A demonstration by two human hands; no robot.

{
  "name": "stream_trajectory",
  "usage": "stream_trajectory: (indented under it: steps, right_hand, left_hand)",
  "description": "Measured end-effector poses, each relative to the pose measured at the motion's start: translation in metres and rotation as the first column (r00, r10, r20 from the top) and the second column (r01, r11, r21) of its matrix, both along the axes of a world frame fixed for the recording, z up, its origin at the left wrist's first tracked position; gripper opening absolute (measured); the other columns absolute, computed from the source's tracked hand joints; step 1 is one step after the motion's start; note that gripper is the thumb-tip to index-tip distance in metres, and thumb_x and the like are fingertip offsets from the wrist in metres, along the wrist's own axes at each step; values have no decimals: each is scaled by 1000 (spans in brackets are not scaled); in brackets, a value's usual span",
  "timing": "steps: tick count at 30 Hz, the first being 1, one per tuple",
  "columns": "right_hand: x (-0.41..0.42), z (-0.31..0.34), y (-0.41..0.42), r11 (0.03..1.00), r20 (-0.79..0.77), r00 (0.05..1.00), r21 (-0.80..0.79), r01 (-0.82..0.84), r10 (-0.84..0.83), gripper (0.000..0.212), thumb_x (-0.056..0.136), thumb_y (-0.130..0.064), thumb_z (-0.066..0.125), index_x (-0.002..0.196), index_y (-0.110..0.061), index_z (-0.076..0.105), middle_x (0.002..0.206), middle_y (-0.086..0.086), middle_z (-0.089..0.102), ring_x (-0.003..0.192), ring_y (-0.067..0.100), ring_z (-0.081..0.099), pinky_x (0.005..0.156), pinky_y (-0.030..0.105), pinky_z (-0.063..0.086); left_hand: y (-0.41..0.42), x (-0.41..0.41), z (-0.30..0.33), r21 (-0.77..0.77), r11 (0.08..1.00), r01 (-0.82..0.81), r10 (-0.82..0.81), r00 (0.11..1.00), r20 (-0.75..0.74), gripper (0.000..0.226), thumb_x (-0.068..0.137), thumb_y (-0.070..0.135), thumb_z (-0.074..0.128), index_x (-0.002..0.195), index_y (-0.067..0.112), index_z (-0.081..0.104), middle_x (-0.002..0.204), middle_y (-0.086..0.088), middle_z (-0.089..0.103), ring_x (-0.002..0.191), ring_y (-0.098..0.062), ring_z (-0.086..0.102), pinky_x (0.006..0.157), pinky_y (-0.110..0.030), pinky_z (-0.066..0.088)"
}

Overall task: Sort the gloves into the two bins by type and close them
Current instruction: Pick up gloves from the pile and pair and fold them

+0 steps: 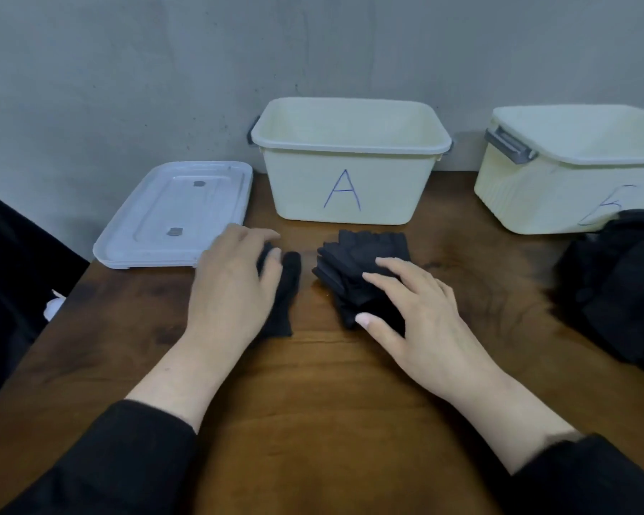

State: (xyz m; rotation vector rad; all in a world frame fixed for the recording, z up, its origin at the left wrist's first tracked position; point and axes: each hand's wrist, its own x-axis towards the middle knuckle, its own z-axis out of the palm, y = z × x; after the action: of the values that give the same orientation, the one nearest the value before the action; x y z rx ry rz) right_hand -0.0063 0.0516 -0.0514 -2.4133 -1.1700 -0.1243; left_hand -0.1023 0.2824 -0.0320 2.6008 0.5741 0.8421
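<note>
Two bare hands (231, 288), forearms exposed, black sleeves (119, 459) pushed back

We see a dimly, evenly lit scene with soft, faint shadows under the cream plastic bin marked A (350, 158) and a dull sheen on the brown wooden table (313, 384). Wide-angle distortion bends the frame edges. The black gloves (361, 276) lose all detail, and the whole picture is slightly soft.
</note>
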Motion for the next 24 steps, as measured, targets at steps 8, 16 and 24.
stream_trajectory:
  steps: [8, 16, 24]
  right_hand:
    - [14, -4, -19, 950, -157, 984, 287, 122, -78, 40, 109, -35, 36, 140, -21, 57, 139, -7, 60, 129, 4, 51, 114, 36, 40]
    - [35, 11, -89, 975, 84, 984, 172, 139, -155, 18, 104, -24, 52, 112, -23, 67, 114, -9, 65, 103, 12, 61, 94, 42, 52]
    - [69, 49, -176, 845, 373, 871, -304, 440, -320, 43, 96, -58, 53, 120, -24, 64, 121, -4, 60, 113, 22, 54, 98, 43, 40]
  left_hand:
    - [-82, 27, -20, 88, 952, 292, -266, 936, -229, 63, 98, 59, 20, 106, 29, 74, 110, 13, 69, 104, -10, 61, 98, -36, 41]
    - [-157, 41, -9, 201, 929, 311, -309, 950, -44, 36, 102, 41, 43, 112, 23, 73, 111, 6, 67, 105, -16, 58, 93, -39, 43]
    - [-227, 70, -20, 58, 872, 486, -478, 871, -116, 38, 104, 42, 42, 131, 25, 62, 124, 12, 61, 110, -10, 57, 94, -26, 44]
